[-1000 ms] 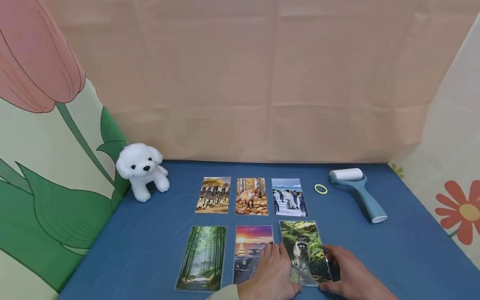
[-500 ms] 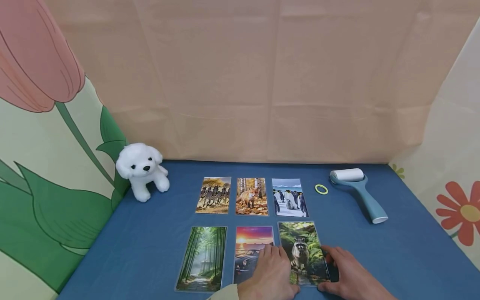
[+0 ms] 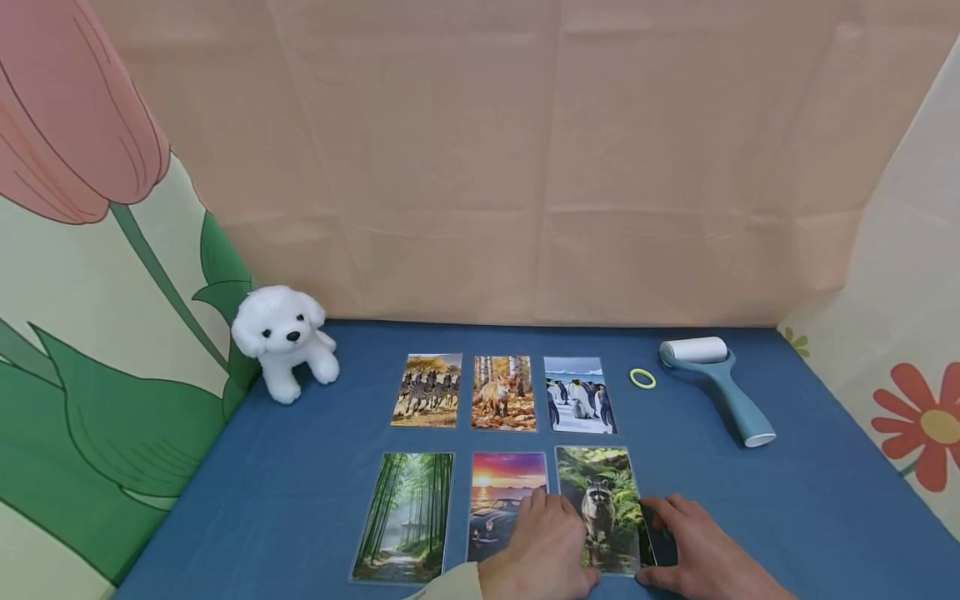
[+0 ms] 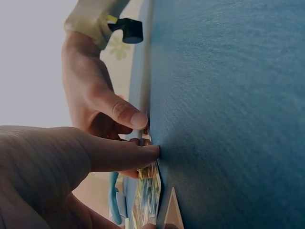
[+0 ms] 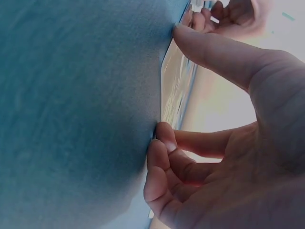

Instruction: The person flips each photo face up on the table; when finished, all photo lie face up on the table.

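A raccoon picture card (image 3: 597, 508) lies at the right end of the near row, between my two hands. My left hand (image 3: 536, 546) holds its lower left corner, fingers along the left edge and thumb at the bottom edge. That hand partly covers a card with a car at sunset (image 3: 498, 500). From the other side, my right hand (image 3: 697, 550) holds the raccoon card by its right edge, with the thumb near the lower corner. A dark patch shows inside the right hand's curve; I cannot tell what it is. The right wrist view shows the card edge (image 5: 174, 86) between thumb and fingers.
A bamboo forest card (image 3: 405, 517) lies left in the near row. Zebra (image 3: 427, 392), fox (image 3: 502, 394) and penguin (image 3: 579, 396) cards form the far row. Beyond them are a yellow-green ring (image 3: 642, 379), a lint roller (image 3: 716, 387) and a white plush dog (image 3: 285, 342).
The raccoon card has slid slightly towards me and to the left, and stands straighter with the row. My right hand has shifted a little; my left has barely moved.
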### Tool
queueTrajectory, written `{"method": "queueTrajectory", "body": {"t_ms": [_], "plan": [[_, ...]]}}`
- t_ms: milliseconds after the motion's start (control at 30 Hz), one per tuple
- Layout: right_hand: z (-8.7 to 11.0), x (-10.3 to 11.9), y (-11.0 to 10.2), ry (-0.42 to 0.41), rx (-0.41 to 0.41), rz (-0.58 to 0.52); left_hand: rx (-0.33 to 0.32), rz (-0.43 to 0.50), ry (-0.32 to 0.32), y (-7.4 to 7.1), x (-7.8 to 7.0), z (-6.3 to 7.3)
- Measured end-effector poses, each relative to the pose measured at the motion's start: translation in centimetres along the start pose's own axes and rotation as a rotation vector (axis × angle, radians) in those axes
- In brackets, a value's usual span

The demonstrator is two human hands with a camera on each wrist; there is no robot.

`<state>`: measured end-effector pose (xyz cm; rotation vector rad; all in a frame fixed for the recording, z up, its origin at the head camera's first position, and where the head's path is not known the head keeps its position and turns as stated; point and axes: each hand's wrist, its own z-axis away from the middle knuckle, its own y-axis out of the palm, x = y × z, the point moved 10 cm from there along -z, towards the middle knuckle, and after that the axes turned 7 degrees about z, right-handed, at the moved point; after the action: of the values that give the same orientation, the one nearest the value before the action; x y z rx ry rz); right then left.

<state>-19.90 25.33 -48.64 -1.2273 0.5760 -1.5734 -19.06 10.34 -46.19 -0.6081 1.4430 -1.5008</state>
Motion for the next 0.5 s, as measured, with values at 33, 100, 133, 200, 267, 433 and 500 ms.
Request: {"method": "queueTrajectory", "body": {"t_ms": [33, 100, 133, 200, 267, 433, 500], "plan": [[0.0, 0.0, 0.0, -0.001, -0.001, 0.001, 0.003, -0.001, 0.005, 0.0, 0.0, 0.0], [0.0, 0.0, 0.0, -0.006, -0.006, 0.008, 0.007, 0.0, 0.009, 0.0, -0.1, -0.1], [0.0, 0.1, 0.0, -0.013, -0.011, 0.016, 0.011, 0.001, 0.009, 0.0, -0.1, -0.1], [-0.1, 0.2, -0.1, -0.024, -0.017, 0.032, 0.02, 0.004, 0.005, 0.0, 0.0, -0.2], [-0.2, 0.2, -0.1, -0.024, -0.016, 0.036, 0.023, 0.004, 0.003, 0.0, 0.0, -0.2], [-0.4, 0.0, -0.7, 0.002, -0.009, 0.053, 0.0, 0.059, -0.006, -1.0, 0.5, 0.2], [-0.3, 0.0, -1.6, 0.0, -0.039, 0.068, -0.052, 0.132, -0.014, -2.3, 1.3, 0.8]]}}
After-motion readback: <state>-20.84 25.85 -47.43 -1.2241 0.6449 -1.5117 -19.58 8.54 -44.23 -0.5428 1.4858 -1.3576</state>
